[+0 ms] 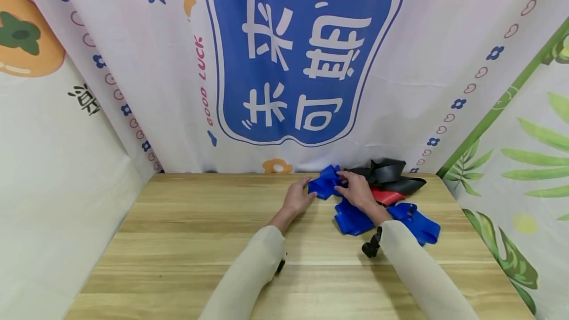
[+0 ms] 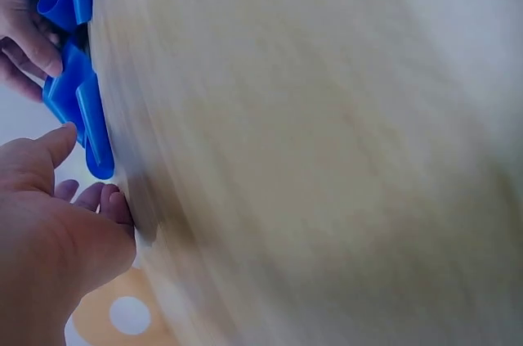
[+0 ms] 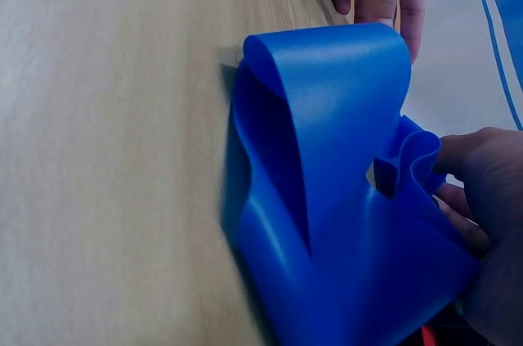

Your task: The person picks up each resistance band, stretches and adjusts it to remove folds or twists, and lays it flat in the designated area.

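Note:
Against the back edge of the table lies a glossy blue stretch band (image 1: 323, 185), folded into loose loops. My right hand (image 1: 357, 190) reaches over its right side. In the right wrist view, thumb and fingers of the right hand (image 3: 486, 199) pinch a bunched fold of the band (image 3: 351, 141). Beside the band's left end is my left hand (image 1: 297, 196), its fingers loosely bent and holding nothing. The left wrist view has this hand (image 2: 61, 215) very close to the band's end (image 2: 96, 133); whether they touch I cannot tell.
Right of the hands lie a second blue band (image 1: 353, 219), another blue one (image 1: 418, 223), a red band (image 1: 386, 195) and a black heap of bands (image 1: 388, 172). A printed cloth (image 1: 178, 88) hangs behind the wooden table (image 1: 191, 241).

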### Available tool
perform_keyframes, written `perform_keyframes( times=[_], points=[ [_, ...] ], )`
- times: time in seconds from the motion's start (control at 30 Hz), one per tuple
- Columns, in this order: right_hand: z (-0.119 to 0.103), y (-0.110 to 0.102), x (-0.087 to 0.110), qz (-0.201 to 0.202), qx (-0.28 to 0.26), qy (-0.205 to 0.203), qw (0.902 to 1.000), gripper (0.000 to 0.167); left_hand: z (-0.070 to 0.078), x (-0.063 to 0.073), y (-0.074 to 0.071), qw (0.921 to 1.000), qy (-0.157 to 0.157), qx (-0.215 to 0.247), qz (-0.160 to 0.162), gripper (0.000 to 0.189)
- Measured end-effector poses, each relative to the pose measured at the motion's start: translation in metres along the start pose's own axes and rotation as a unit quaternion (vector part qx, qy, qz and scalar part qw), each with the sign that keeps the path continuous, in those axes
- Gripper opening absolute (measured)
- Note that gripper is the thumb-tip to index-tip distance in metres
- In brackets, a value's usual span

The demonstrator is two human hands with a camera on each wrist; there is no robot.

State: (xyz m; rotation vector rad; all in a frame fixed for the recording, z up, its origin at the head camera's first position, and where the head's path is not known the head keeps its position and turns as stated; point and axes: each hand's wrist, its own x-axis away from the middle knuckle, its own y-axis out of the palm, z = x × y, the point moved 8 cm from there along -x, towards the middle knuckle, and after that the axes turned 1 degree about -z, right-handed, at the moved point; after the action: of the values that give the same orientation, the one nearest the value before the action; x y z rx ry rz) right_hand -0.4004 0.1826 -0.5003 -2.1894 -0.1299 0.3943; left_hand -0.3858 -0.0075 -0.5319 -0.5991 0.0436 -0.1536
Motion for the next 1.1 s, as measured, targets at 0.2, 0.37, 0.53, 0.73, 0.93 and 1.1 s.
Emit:
perform_keyframes(
  times=[0.2, 0.37, 0.53, 0.73, 0.93, 1.1],
  points=[
    [0.002, 0.004, 0.0, 0.0, -0.001, 0.003, 1.0, 0.044, 0.004, -0.003, 0.001, 0.9999, 0.012, -0.007, 0.005, 0.053],
    [0.001, 0.002, 0.001, 0.015, -0.006, -0.006, 0.9999, 0.037, 0.011, -0.002, 0.001, 0.999, 0.033, -0.025, 0.013, 0.047],
    [-0.002, -0.003, 0.002, 0.035, -0.017, -0.013, 0.9992, 0.031, 0.015, -0.004, 0.003, 0.9982, 0.048, -0.021, 0.028, 0.035],
    [0.0, -0.005, 0.003, 0.046, -0.037, -0.01, 0.9982, 0.027, 0.009, -0.006, 0.002, 0.9983, 0.02, 0.004, 0.054, 0.02],
    [0.0, -0.015, 0.005, 0.07, -0.084, -0.01, 0.994, 0.022, 0.003, -0.003, -0.003, 0.9961, -0.005, 0.042, 0.077, 0.015],
    [0.004, -0.019, 0.004, 0.075, -0.109, 0.016, 0.9911, 0.022, 0.002, 0.0, -0.006, 0.9946, -0.02, 0.072, 0.073, 0.015]
  ],
)
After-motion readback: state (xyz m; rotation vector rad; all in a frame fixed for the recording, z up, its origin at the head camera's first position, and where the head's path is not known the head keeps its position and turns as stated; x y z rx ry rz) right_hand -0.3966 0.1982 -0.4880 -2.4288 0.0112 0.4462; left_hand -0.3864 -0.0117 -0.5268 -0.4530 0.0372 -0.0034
